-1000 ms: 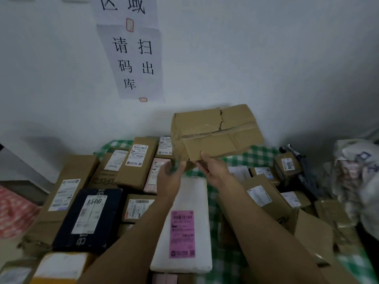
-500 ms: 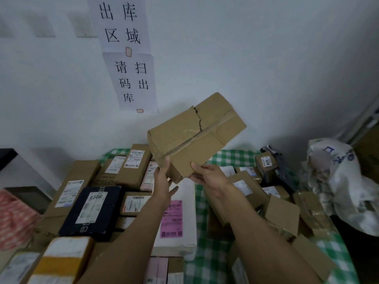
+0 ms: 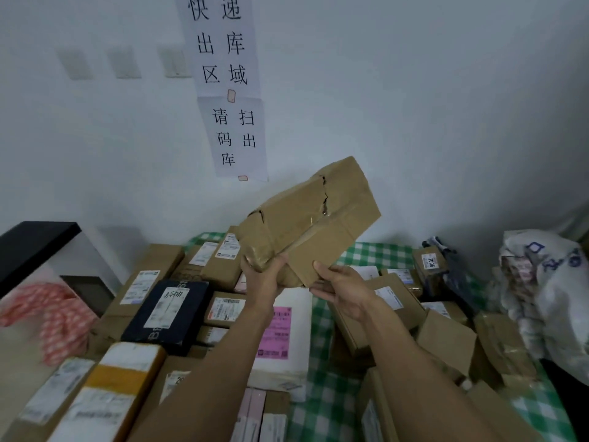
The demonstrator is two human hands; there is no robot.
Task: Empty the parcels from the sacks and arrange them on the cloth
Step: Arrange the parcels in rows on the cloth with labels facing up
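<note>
Fig.: person's arms, head view. L grip point(image 3: 264, 279) & R grip point(image 3: 345, 290): bare hands, one thumb visible on each. L forearm point(image 3: 216, 362) & R forearm point(image 3: 414, 362): bare from wrist to lower frame edge, appearing wider toward cam (wide-angle lens). Any clothing lies beyond the frame edge; rest of body out of view.

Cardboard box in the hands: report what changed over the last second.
The torn cardboard box tilted, its right end rising and left end dropping. The left hand moved up to grip its lower left corner; the right hand keeps holding the near edge. The parcels on the checked cloth stayed put.
</note>
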